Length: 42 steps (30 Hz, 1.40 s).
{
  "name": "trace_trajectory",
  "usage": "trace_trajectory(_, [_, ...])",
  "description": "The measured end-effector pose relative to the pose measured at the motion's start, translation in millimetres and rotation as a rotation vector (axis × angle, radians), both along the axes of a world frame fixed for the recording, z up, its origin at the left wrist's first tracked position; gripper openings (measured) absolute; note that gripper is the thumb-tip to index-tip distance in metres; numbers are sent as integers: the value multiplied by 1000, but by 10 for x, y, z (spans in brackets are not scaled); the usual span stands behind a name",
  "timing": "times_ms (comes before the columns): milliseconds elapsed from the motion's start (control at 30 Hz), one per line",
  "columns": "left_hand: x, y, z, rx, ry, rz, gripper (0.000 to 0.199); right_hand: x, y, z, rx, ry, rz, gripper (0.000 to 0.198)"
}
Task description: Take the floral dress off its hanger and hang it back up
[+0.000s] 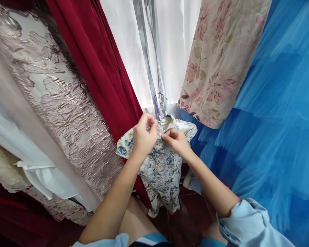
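A dark red curtain [98, 65] hangs at the left, and beside it, farther left, hangs a pale brocade garment [61, 103] with a metallic floral pattern over white cloth [38, 171]. A white sheer curtain [175, 44] hangs at the far middle with silver rails [146, 51] in front of it. At the right hang a pink floral fabric [218, 58] and blue tulle [280, 113], above a dark red floor [190, 216]

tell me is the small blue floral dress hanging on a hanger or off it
Hanging. The small floral dress drops from a purple hanger on the rail, while the left hand and right hand pinch its collar.
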<state>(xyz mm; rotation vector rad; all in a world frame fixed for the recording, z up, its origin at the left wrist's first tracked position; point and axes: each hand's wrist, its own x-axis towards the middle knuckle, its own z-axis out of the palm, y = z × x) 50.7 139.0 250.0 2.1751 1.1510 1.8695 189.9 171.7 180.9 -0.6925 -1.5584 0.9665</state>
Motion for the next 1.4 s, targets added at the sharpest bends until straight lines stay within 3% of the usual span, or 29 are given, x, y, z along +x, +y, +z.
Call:
trace_trajectory(100, [-375,186,116,107,-247,41,14,61,45,-199,57,-195,-67,27])
trace_trajectory(200, [-970,391,61,59,-455,144,21,202,-3,-387,40,-261,-35,26])
trace_trajectory(267, [-1331,470,-130,-63,-651,270,22,283,-87,-487,12,-291,-16,25])
trace_trajectory(367, [-1601,457,-569,-229,-752,312,22,345,-228,-642,-31,-385,20,22])
trace_trajectory(467, [-1513,333,-1018,-432,-737,227,23,400,-305,-854,-49,-533,68,20])
trace_trajectory(600, [-1033,124,-1418,-636,-623,-13,22,490,-338,-1131,-77,-679,160,6])
trace_trajectory(667, [-715,31,-1514,-676,-572,-117,22,476,-366,-1178,-75,-652,133,34])
trace_trajectory(733, [-400,-49,-1547,-690,-488,-227,18,404,-399,-1154,-74,-574,166,57])
trace_trajectory(867, [7,-182,-1499,-652,-192,-382,9,249,-446,-1028,-241,-334,371,28])
trace_trajectory(933, [56,-238,-1494,-653,-145,-389,18,255,-477,-975,-356,-185,408,30])
trace_trajectory(1000, [43,-293,-1564,-740,-160,-467,32,328,-524,-920,-445,-35,424,31])
trace_trajectory(1100, [-1,-390,-1815,-1015,-187,-642,39,534,-585,-793,-515,61,429,34])
trace_trajectory(1167, [-57,-464,-2001,-1132,-183,-672,44,721,-577,-670,-461,-3,391,36])
trace_trajectory(1267, [-285,-559,-2117,-1125,-173,-549,44,1025,-454,-469,-195,-161,169,30])
trace_trajectory(1400, [-898,-618,-1850,-993,-41,-233,34,1199,-110,-317,48,-207,-114,23])
